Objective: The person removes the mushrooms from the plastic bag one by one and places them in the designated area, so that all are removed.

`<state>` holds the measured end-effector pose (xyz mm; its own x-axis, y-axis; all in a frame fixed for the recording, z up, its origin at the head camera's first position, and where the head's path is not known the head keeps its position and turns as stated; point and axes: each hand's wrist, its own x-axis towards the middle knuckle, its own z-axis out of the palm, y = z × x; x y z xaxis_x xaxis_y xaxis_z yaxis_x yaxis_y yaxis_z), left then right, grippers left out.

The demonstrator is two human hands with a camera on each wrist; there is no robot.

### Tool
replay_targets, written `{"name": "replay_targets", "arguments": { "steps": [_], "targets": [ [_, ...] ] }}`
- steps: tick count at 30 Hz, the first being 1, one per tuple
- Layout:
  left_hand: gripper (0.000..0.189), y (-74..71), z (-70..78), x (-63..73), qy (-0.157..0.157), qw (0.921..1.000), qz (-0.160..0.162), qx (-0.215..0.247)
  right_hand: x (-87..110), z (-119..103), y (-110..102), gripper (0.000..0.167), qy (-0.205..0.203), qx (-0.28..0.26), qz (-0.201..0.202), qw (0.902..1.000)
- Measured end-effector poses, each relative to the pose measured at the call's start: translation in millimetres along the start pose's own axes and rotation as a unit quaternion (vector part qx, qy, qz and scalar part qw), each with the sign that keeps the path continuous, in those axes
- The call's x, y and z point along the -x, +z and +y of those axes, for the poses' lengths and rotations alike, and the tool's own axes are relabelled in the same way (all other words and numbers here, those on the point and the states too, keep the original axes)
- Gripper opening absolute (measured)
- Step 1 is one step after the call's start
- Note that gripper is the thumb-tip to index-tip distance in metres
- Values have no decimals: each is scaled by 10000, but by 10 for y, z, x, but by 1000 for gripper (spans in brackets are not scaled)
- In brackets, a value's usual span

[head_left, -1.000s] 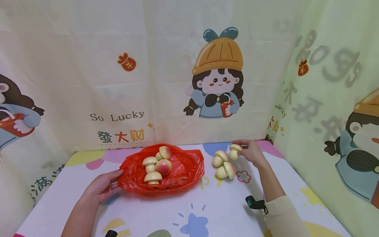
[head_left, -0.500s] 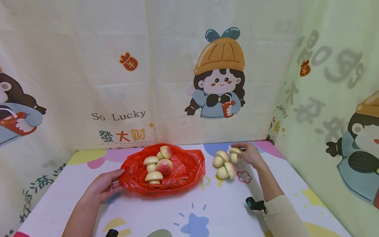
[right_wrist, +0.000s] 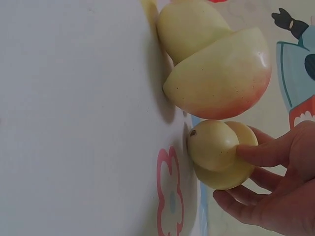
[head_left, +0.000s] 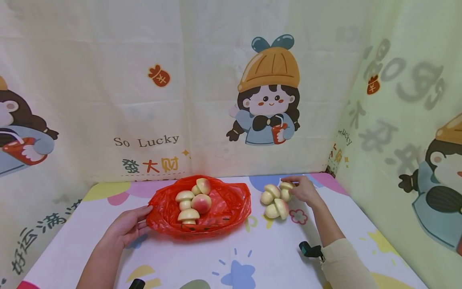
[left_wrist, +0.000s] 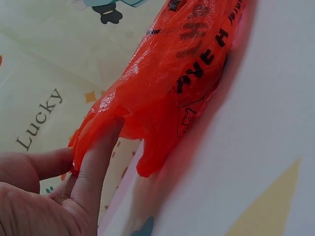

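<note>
Just now, the right hand [head_left: 304,189] has brought its mushroom [head_left: 286,192] down. A second ago it was a bit higher and more apart; now it is low over the table [head_left: 187,257] or on it, right beside two more mushrooms [head_left: 280,208]. I cannot tell if it touches them or the table. The thumb and fingers are bent and pinch it, with the thumb by the stem and other fingers at the cap. The stem points down. Not much else has changed: the left hand [head_left: 126,228] still pinches the edge of the red bag [head_left: 231,200] between its thumb and fingers, and four mushrooms [head_left: 201,204] lie inside the bag, same as before. The bag's mouth is wide open. To me, this means the count is the same: four in the bag and three outside, now in a close little bunch.
</note>
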<state>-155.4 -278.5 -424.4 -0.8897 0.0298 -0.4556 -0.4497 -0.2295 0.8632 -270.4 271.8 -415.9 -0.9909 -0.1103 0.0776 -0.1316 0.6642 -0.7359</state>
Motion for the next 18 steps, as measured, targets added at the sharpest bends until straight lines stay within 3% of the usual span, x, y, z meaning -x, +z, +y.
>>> {"name": "replay_targets", "arguments": {
  "steps": [18],
  "targets": [
    [78, -10, 1, -4, 25, 9999, -63, 87, 13, -13, 9, 52, -77, -40, -84, 9999]
  ]
}}
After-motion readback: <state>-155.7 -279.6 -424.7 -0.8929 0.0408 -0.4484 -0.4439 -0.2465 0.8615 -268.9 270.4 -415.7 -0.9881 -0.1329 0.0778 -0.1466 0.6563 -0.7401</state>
